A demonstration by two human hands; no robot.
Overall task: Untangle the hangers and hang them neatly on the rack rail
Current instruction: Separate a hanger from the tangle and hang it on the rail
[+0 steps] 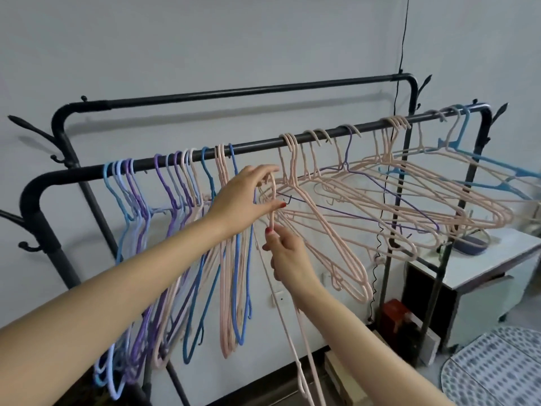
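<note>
A black rack rail (pixel 257 143) runs across the view. Blue, purple and pink hangers (pixel 175 230) hang straight on its left half. On the right half a tangled bunch of pink hangers (pixel 389 200), with a purple and a light blue one, sticks out sideways. My left hand (pixel 244 197) pinches the hook of a loose pink hanger (pixel 295 332) just below the rail. My right hand (pixel 285 253) grips the same hanger's neck right under it. That hanger's body trails down to the bottom edge.
A second, higher rail (pixel 234 92) stands behind. A white cabinet (pixel 483 268) with a purple bowl (pixel 471 244) sits at the right, behind the rack's right post. A black cable (pixel 392 159) hangs down the wall. Boxes (pixel 395 317) lie on the floor.
</note>
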